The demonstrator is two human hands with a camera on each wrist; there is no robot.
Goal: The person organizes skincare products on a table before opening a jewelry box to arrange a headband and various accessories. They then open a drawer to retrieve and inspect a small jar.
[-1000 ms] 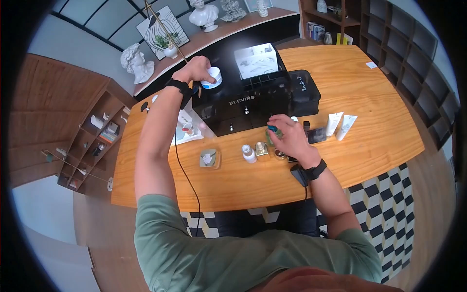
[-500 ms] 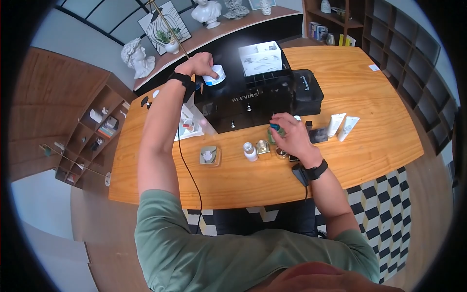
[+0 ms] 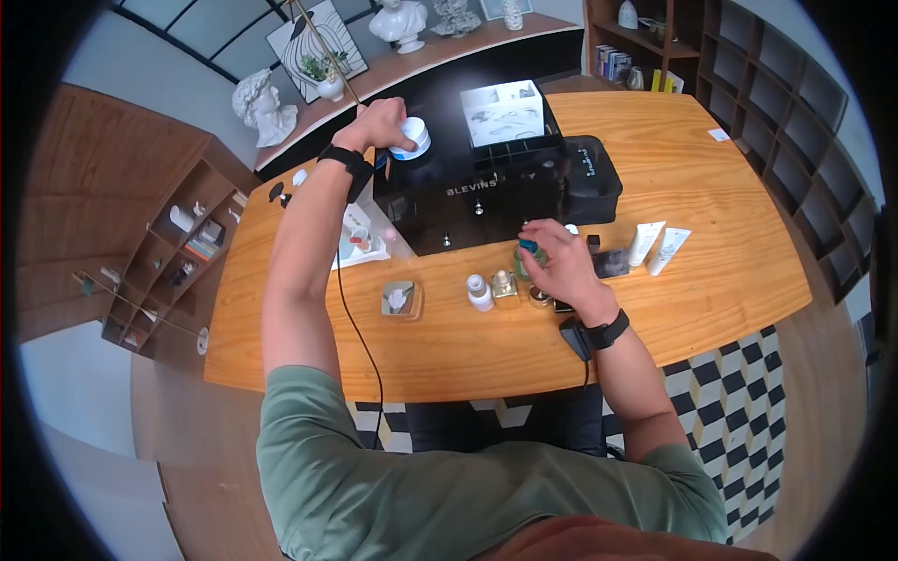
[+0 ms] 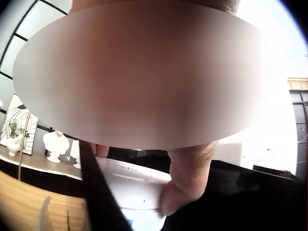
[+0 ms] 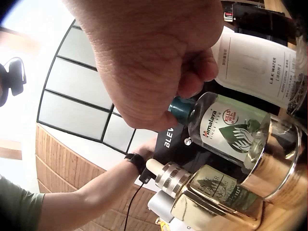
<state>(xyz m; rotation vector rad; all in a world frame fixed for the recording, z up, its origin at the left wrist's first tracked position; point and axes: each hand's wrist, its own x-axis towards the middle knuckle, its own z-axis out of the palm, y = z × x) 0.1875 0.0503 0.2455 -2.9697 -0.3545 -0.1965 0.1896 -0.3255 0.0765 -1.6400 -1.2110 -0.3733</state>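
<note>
On top of a black BLEVINS drawer box [image 3: 426,220], my left hand [image 3: 379,124] grips a white round jar [image 3: 412,140], thumb on its near side. The left wrist view shows the thumb pressed to the jar's wall [image 4: 139,190]; the palm is blurred out. In front of the box my right hand [image 3: 564,268] pinches the teal cap [image 5: 181,110] of a clear green Himalaya bottle [image 5: 211,127], which stands on the table. Beside that bottle are a gold dropper bottle [image 5: 211,192], a gold-sided container [image 5: 279,166] and a white lotion bottle [image 5: 255,65].
Two white tubes [image 3: 645,245] stand to the right, near a black case [image 3: 592,178]. A white bottle [image 3: 480,294] and a square jar [image 3: 400,299] sit nearer me. A white-faced tray [image 3: 505,114] rests on the box. A cable [image 3: 358,332] crosses the table's left part.
</note>
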